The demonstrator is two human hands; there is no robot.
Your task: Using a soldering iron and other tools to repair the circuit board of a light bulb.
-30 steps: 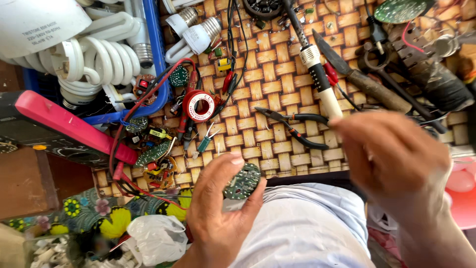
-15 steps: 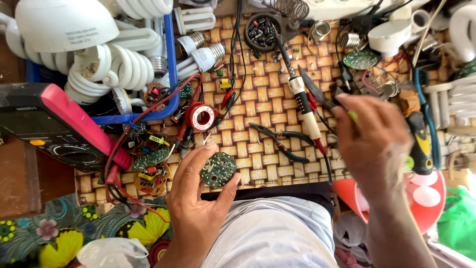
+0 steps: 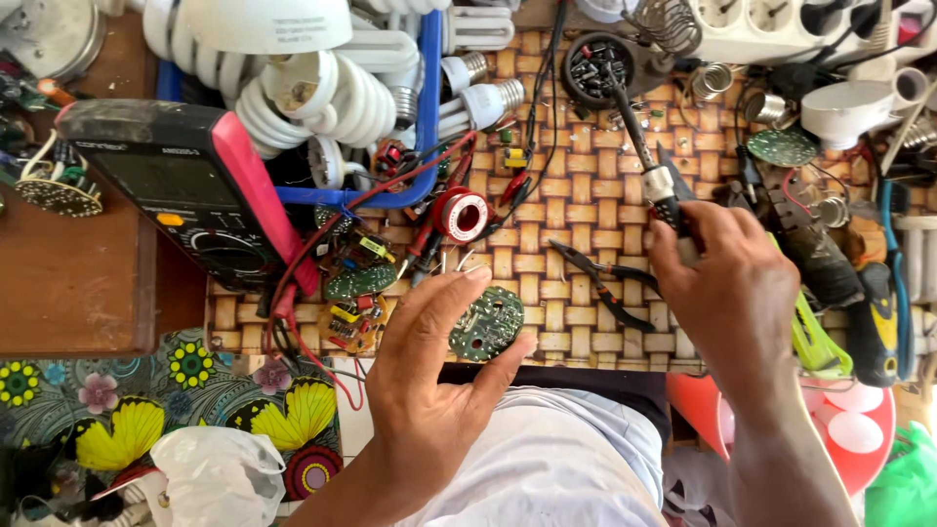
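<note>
My left hand point(image 3: 429, 381) holds a small round green circuit board point(image 3: 487, 323) between thumb and fingers, above the near edge of a woven mat point(image 3: 547, 234). My right hand point(image 3: 727, 283) is closed around the handle of a soldering iron point(image 3: 644, 146), whose shaft points away toward a round black holder at the back. Black-handled pliers point(image 3: 600, 278) lie on the mat between the two hands. A spool of solder wire point(image 3: 461, 214) with a red core sits just beyond the board.
A red and black multimeter point(image 3: 185, 190) with red leads lies at the left. A blue tray point(image 3: 426, 117) holds several spiral lamps. Loose circuit boards point(image 3: 359, 283), screwdrivers point(image 3: 874, 322), a white power strip point(image 3: 771, 29) and lamp parts crowd the right and back.
My right hand moved left and took hold of the soldering iron's handle. My left hand kept the round board and shifted slightly; the view moved toward the bench.
</note>
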